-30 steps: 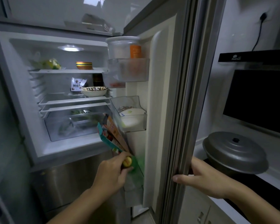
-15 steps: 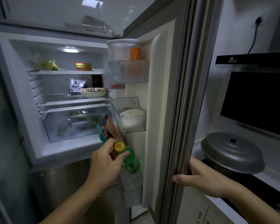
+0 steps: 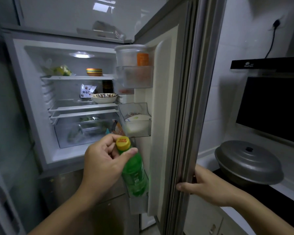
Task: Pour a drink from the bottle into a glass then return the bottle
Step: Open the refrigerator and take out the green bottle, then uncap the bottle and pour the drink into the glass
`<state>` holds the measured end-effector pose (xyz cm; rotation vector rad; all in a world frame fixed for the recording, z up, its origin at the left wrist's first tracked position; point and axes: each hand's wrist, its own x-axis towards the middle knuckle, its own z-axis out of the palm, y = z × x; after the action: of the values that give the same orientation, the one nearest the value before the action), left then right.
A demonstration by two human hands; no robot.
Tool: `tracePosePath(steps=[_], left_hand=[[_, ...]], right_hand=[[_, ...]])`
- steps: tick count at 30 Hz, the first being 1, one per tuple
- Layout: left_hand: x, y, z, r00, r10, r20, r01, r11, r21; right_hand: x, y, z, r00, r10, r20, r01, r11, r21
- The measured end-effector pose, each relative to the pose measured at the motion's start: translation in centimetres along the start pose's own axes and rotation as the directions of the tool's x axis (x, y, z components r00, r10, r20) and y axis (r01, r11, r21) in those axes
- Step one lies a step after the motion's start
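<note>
Bottle (image 3: 134, 173) | left hand (image 3: 102, 160) grip pinching neck | right hand (image 3: 204, 185) grip clasping fridge door (image 3: 182, 99)

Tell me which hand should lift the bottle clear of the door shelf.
Left. The left hand already pinches the green bottle at its neck; the right hand grips the fridge door edge.

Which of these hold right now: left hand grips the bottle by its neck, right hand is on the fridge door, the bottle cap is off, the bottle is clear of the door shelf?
1. The left hand grips the green bottle at its neck. True.
2. The right hand holds the edge of the fridge door. True.
3. The cap is off. False: the yellow cap is on.
4. The bottle is clear of the door shelf. False: its base is still inside it.
</note>
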<state>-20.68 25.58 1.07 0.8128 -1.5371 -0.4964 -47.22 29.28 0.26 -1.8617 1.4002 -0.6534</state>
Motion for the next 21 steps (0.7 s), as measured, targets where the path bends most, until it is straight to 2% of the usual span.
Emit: tracePosePath(steps=[3, 8, 12, 13, 17, 21], left_hand=[[-0.2, 1.6, -0.3, 1.000, 0.002, 0.022, -0.001, 0.999, -0.047], [-1.1, 4.5, -0.4, 0.991, -0.028, 0.133, 0.039, 0.996, -0.079], [-1.8, 6.2, -0.3, 0.976, 0.032, 0.213, -0.014, 0.996, -0.084], [-1.9, 6.6, -0.2, 0.970, 0.033, 0.240, -0.008, 0.994, -0.105], [-2.4, 7.7, 1.2, 0.946, 0.027, 0.322, 0.040, 0.979, -0.198], [-3.7, 8.7, 3.5, 0.911, 0.036, 0.411, 0.081, 0.961, -0.263]], right_hand=[[-0.1, -0.1, 0.4, 1.000, 0.014, -0.009, -0.015, 0.997, -0.072], [-1.1, 0.2, 0.9, 0.999, 0.042, -0.009, -0.043, 0.984, -0.171], [-3.7, -0.9, 0.6, 0.972, 0.234, -0.020, -0.222, 0.886, -0.407], [-4.5, -1.3, 0.6, 0.966, 0.260, 0.001, -0.236, 0.876, -0.421], [-7.6, -3.3, 2.1, 0.982, 0.170, 0.077, -0.142, 0.949, -0.282], [-10.1, -4.5, 4.2, 0.998, 0.061, -0.013, -0.062, 0.993, -0.101]])
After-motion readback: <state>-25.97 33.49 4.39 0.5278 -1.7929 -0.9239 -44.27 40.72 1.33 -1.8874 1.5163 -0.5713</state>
